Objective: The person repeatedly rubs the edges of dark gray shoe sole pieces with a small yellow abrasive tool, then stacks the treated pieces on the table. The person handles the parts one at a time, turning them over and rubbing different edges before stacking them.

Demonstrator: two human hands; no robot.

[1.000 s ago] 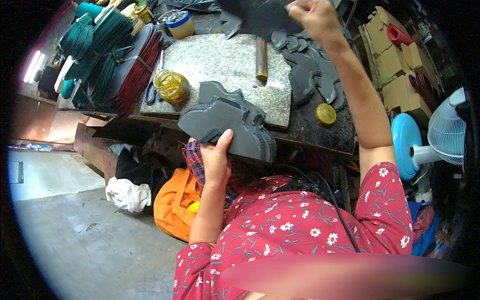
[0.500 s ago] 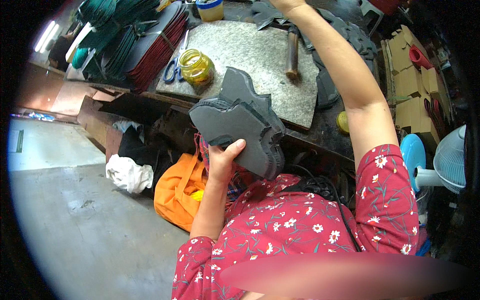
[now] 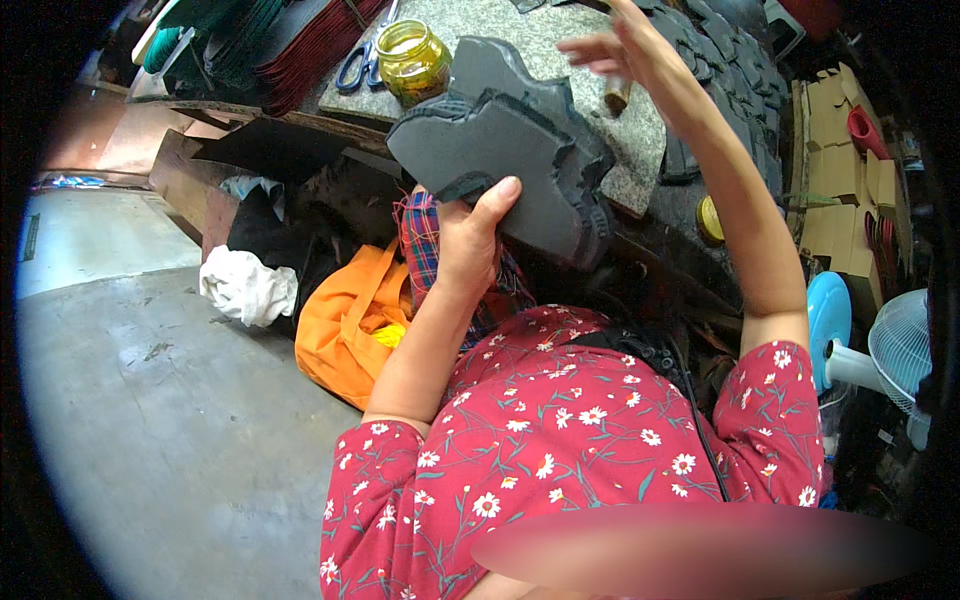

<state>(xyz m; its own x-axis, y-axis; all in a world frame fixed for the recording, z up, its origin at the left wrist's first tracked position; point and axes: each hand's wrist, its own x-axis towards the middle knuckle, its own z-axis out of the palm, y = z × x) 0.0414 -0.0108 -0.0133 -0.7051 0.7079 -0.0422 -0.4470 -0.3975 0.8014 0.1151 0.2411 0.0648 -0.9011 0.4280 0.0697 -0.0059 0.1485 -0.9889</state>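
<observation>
We see the left hand closed around a stack of dark grey cut pieces, thumb pressed up on the near face and the other fingers hidden behind the stack, so we cannot see how they wrap it. The stack is held in the air just in front of the tabletop, at about 12 o'clock from the hand, tilted so its broad face turns toward us. The right hand is raised at 1 o'clock from the stack, fingers spread and loosely open, holding nothing we can make out; its fingertips are blurred, and we cannot tell whether it touches anything below. The pieces are flat, matte, lobed in outline, with rough edges layered one behind another; how many there are we cannot tell. On the speckled stone tabletop a glass jar of yellow contents stands at 11 o'clock from the stack, with blue-handled scissors just beside it at 9 o'clock. More dark cut pieces lie piled at 3 o'clock from the right hand, partly hidden by the forearm. An orange bag sits on the floor at 7 o'clock from the left hand, a white cloth near it at 9 o'clock.
</observation>
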